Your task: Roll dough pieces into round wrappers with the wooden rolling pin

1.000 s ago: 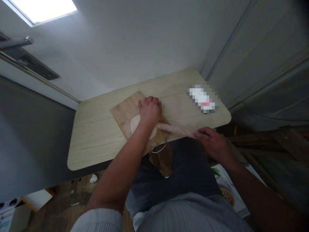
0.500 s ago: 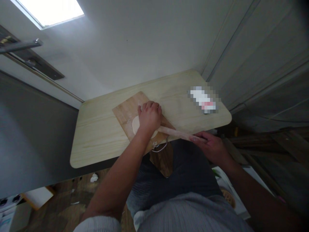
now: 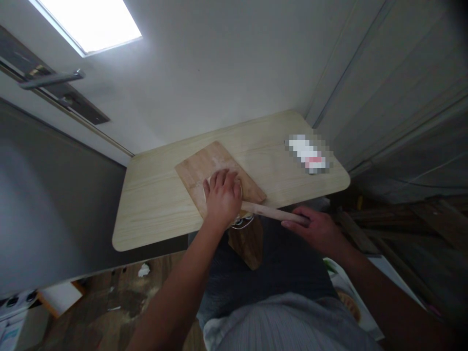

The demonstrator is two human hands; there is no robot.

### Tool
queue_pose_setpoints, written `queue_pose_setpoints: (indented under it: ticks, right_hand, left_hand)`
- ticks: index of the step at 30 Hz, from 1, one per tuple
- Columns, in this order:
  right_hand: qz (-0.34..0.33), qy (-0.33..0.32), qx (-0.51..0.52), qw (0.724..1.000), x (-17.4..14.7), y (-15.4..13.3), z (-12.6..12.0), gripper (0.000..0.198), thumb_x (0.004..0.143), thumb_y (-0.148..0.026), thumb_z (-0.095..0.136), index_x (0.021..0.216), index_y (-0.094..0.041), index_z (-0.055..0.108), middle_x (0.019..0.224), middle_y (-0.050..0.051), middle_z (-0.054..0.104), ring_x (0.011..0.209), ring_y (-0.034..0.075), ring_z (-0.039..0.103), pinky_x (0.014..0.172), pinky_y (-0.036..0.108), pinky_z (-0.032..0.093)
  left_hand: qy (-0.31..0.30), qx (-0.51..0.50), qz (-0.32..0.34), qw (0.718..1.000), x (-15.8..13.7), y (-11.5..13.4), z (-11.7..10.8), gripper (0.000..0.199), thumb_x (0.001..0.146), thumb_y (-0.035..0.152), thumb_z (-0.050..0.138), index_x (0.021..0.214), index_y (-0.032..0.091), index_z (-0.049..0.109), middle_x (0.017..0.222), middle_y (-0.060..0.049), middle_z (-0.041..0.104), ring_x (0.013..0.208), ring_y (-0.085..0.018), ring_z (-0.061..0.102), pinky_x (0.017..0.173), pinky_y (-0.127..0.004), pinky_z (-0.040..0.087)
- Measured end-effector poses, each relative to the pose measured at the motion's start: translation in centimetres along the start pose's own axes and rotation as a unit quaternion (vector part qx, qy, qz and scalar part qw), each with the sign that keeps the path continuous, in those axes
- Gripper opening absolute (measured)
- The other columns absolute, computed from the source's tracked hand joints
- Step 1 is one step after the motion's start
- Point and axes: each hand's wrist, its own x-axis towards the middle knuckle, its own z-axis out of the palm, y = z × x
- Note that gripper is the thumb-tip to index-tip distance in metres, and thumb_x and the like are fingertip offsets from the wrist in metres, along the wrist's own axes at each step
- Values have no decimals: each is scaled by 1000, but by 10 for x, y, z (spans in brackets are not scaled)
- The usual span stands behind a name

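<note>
Far left of the cutting board (image 3: 199,163), a smooth grey panel (image 3: 54,204). Beyond the board to the left, a metal door handle (image 3: 54,79) on a long plate, then a glaring bright pane (image 3: 91,24) set in pale surfacing. Below the board and to its left, a worn brown floor (image 3: 124,292) with a crumpled white scrap (image 3: 144,269). Under the board, a pale wood-grain table (image 3: 153,204) with rounded corners. On the board, amid whitish dusting, a flat piece of dough (image 3: 209,180), mostly covered by the left hand (image 3: 224,195), palm down; pinch or mere contact impossible to tell. Out past the board's near right side, a rolling pin (image 3: 270,211), outer end clamped in the right hand (image 3: 318,226). Right of the board, a pixel-blurred white and red item (image 3: 307,153) on the table; farther right, a dim grey wall (image 3: 395,97).
</note>
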Motion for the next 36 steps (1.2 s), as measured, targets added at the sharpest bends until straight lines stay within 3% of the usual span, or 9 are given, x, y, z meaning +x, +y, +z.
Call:
queue_pose_setpoints:
  ticks: [7,21,28,32,36]
  right_hand:
    - [-5,-6,-14,1000,2,0,-2,43,81,-65,64,90,-23,70,74,1,70,67,19,64,61,29,44]
    - [12,17,14,1000,12,0,-9,45,85,-64,59,92,-22,73,78,5,73,69,21,66,60,30,46]
    - [27,17,11,999,15,-4,-11,44,84,-64,60,89,-22,72,74,2,71,69,20,65,63,30,45]
    - [38,-4,22,999,15,-5,-13,45,85,-65,59,90,-22,72,72,2,70,68,20,64,62,30,44]
    - [53,9,49,997,12,1,-12,49,86,-67,57,92,-21,73,74,3,71,68,20,64,58,29,43]
  left_hand:
    - [-11,25,-19,999,-2,0,0,43,103,41,30,140,31,49,155,-5,45,145,-29,32,119,-62,20]
    - [-37,45,21,998,58,14,17,44,103,43,29,136,28,54,150,-7,48,141,-31,36,118,-63,21]
    - [-4,1,41,999,88,25,31,37,102,39,34,125,25,59,137,-9,59,131,-31,46,114,-63,26]
    - [19,-42,37,998,95,22,23,36,103,41,34,122,26,60,132,-8,63,128,-28,50,115,-55,27]
    - [70,-54,-14,996,72,1,2,39,102,44,34,124,24,59,130,-9,63,127,-26,51,113,-46,32]
